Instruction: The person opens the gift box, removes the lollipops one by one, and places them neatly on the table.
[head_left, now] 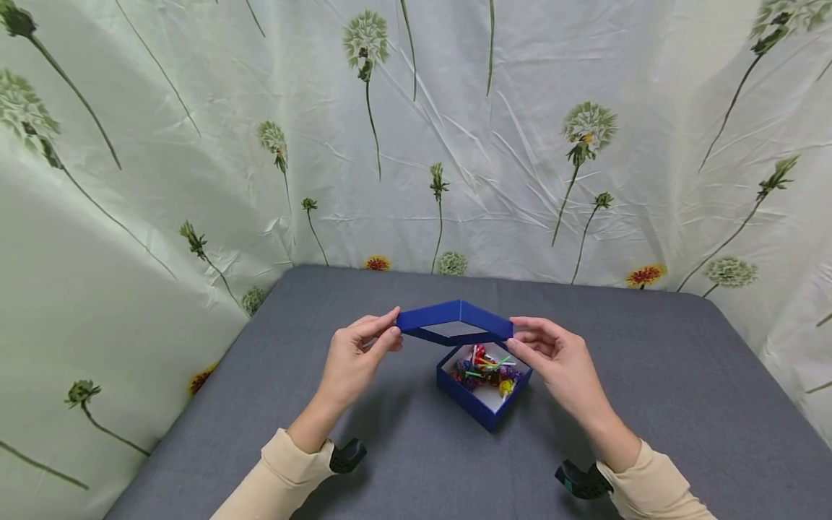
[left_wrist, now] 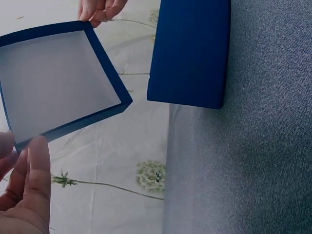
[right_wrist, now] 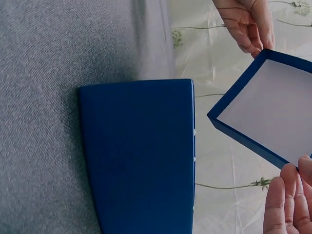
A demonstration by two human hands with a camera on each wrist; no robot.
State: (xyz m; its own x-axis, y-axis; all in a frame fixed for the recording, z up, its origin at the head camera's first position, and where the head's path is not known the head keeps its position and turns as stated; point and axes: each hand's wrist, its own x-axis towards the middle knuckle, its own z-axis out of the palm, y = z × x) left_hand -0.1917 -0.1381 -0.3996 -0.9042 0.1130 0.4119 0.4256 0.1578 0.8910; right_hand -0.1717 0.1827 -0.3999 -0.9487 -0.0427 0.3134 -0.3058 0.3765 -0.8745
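Note:
Both hands hold a blue box lid (head_left: 429, 315) in the air by two opposite corners, its pale inner side facing down. My left hand (head_left: 354, 357) pinches the left corner between thumb and fingers, and my right hand (head_left: 562, 365) pinches the right one. Under and slightly behind the lid's lower edge, an uncovered blue box (head_left: 473, 406) rests on the table, set cornerwise. Inside it lie several wrapped lollipops (head_left: 484, 372) with coloured sticks. In the left wrist view the lid's white inside (left_wrist: 58, 83) shows beside the box wall (left_wrist: 190, 53); the right wrist view shows the same pair.
A grey cloth-covered table (head_left: 260, 426) spreads around the box. Behind it and at the sides hangs a pale curtain (head_left: 403, 144) printed with dandelions. Dark wrist cameras (head_left: 348, 456) are strapped at both cuffs.

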